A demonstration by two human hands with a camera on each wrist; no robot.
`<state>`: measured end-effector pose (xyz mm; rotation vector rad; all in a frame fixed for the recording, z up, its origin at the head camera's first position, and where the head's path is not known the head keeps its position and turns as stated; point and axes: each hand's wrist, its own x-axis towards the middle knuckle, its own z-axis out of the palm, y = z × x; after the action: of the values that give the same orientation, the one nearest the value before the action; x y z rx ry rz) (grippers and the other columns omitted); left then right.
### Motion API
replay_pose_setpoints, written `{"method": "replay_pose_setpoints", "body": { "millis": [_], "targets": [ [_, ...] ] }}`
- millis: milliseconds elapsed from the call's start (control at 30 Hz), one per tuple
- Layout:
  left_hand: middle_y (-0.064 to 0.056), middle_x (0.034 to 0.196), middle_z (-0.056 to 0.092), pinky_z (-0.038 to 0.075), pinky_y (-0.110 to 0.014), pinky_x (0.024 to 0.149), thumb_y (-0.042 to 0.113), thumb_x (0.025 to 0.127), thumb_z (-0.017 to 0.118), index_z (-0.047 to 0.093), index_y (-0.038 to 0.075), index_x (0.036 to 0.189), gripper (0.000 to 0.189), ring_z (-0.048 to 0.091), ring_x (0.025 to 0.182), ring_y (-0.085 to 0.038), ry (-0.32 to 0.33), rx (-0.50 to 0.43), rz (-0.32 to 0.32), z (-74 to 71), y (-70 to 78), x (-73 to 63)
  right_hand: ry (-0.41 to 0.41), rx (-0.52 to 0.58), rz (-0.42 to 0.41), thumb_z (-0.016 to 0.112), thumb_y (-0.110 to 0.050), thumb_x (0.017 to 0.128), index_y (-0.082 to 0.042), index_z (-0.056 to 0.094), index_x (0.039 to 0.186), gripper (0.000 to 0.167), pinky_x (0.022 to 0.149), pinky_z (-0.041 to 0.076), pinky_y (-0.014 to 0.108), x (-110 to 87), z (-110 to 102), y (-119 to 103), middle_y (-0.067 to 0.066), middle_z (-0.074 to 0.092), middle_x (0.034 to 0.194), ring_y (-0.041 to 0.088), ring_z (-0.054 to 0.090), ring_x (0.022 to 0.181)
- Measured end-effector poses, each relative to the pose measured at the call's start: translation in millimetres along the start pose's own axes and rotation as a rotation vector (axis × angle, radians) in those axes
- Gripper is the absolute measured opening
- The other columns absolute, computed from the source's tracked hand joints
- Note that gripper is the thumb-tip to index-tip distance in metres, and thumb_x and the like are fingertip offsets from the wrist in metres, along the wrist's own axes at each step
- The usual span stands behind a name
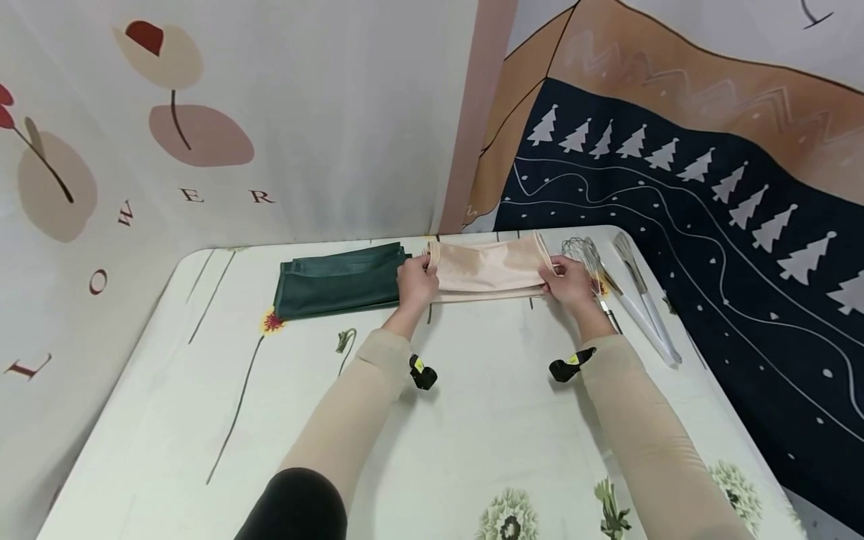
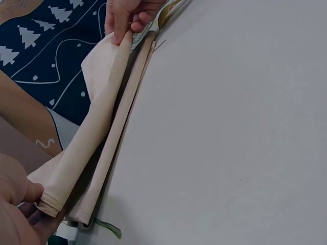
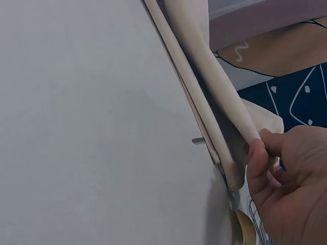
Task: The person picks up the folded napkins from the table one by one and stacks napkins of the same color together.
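A folded, satiny peach cloth point(image 1: 489, 268) lies near the back edge of the table. My left hand point(image 1: 417, 283) pinches its left end between thumb and fingers, and my right hand point(image 1: 568, 280) pinches the right end. In the left wrist view the upper layer of the cloth point(image 2: 97, 132) is raised a little off the folded layers below, leaving a dark gap. The right wrist view shows thumb and forefinger of the right hand point(image 3: 286, 178) on the corner of that layer. Just left of my left hand lies a folded dark green cloth point(image 1: 340, 281).
Right of the peach cloth lie a wire whisk point(image 1: 594, 270) and long-handled utensils, one a light-handled tool point(image 1: 648, 289). The table point(image 1: 472, 435) has a white flower-printed cover. Printed curtains point(image 1: 324, 112) hang behind it and along the right side.
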<state>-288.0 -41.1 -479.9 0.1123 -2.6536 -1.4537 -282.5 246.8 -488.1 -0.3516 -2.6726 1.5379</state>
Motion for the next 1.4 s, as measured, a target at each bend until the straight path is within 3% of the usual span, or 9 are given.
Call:
{"method": "replay_pose_setpoints", "body": {
  "millis": [200, 367, 467, 567, 800, 967, 1167, 1400],
  "targets": [
    [-0.016, 0.104, 0.073, 0.056, -0.043, 0.084, 0.007, 0.1, 0.063, 0.073, 0.001, 0.117, 0.021, 0.068, 0.099, -0.03, 0.018, 0.014, 0.0, -1.0, -4.2, -1.2, 0.024, -0.134, 0.004, 0.065, -0.024, 0.1, 0.0, 0.066, 0.124, 0.034, 0.055, 0.048, 0.022, -2.8, 1.1, 0.1, 0.014, 0.064, 0.093, 0.011, 0.061, 0.062],
    [-0.017, 0.109, 0.071, 0.056, -0.041, 0.088, 0.002, 0.096, 0.066, 0.068, -0.003, 0.125, 0.029, 0.067, 0.101, -0.028, 0.065, 0.004, 0.035, -3.3, -8.9, -2.5, 0.101, -0.221, -0.023, 0.066, -0.023, 0.099, 0.0, 0.063, 0.124, 0.034, 0.08, 0.049, 0.04, -4.6, 3.6, 0.1, 0.02, 0.067, 0.11, 0.032, 0.062, 0.095],
    [-0.017, 0.115, 0.067, 0.054, -0.04, 0.091, 0.0, 0.096, 0.066, 0.065, -0.004, 0.128, 0.032, 0.065, 0.105, -0.028, 0.099, -0.019, 0.057, -4.5, -10.7, -3.7, 0.154, -0.225, -0.057, 0.066, -0.021, 0.098, -0.001, 0.062, 0.125, 0.034, 0.091, 0.045, 0.049, -4.6, 5.8, -1.3, 0.02, 0.067, 0.116, 0.037, 0.059, 0.107],
    [-0.017, 0.118, 0.064, 0.054, -0.036, 0.091, 0.001, 0.097, 0.065, 0.065, -0.003, 0.128, 0.031, 0.064, 0.107, -0.028, 0.108, -0.058, 0.088, -4.1, -12.0, -4.9, 0.177, -0.187, -0.083, 0.064, -0.019, 0.099, -0.002, 0.063, 0.125, 0.031, 0.088, 0.045, 0.045, -5.7, 8.3, -4.2, 0.018, 0.068, 0.116, 0.035, 0.061, 0.104],
    [-0.017, 0.111, 0.068, 0.056, -0.033, 0.089, 0.0, 0.097, 0.064, 0.069, -0.005, 0.119, 0.023, 0.067, 0.101, -0.028, 0.165, -0.157, 0.176, -2.4, -13.6, -8.6, 0.174, 0.01, -0.098, 0.06, -0.011, 0.101, 0.0, 0.065, 0.12, 0.022, 0.072, 0.053, 0.022, -8.2, 17.7, -4.5, 0.016, 0.069, 0.108, 0.021, 0.068, 0.088],
    [-0.017, 0.109, 0.07, 0.056, -0.032, 0.089, 0.002, 0.096, 0.066, 0.07, -0.005, 0.118, 0.023, 0.069, 0.1, -0.027, 0.109, -0.231, 0.152, -4.6, -16.3, -15.6, 0.158, 0.123, -0.099, 0.062, -0.006, 0.1, 0.002, 0.066, 0.118, 0.02, 0.069, 0.055, 0.016, -13.9, 21.6, 0.5, 0.017, 0.068, 0.102, 0.008, 0.065, 0.077],
    [-0.013, 0.108, 0.072, 0.056, -0.032, 0.09, 0.01, 0.098, 0.067, 0.072, -0.001, 0.117, 0.022, 0.069, 0.099, -0.024, 0.017, -0.247, 0.11, -14.9, -25.4, -30.5, 0.147, 0.101, -0.105, 0.062, -0.011, 0.099, 0.0, 0.068, 0.117, 0.021, 0.068, 0.05, 0.014, -25.6, 22.8, 7.2, 0.015, 0.068, 0.1, 0.01, 0.06, 0.079],
    [-0.013, 0.106, 0.072, 0.056, -0.036, 0.089, 0.011, 0.099, 0.067, 0.072, -0.001, 0.117, 0.023, 0.068, 0.098, -0.025, 0.0, -0.173, 0.129, -31.2, -37.3, -46.0, 0.094, 0.079, -0.085, 0.063, -0.015, 0.1, -0.002, 0.066, 0.121, 0.025, 0.067, 0.048, 0.015, -41.2, 21.0, 8.5, 0.015, 0.067, 0.105, 0.014, 0.06, 0.083]
  ]
}}
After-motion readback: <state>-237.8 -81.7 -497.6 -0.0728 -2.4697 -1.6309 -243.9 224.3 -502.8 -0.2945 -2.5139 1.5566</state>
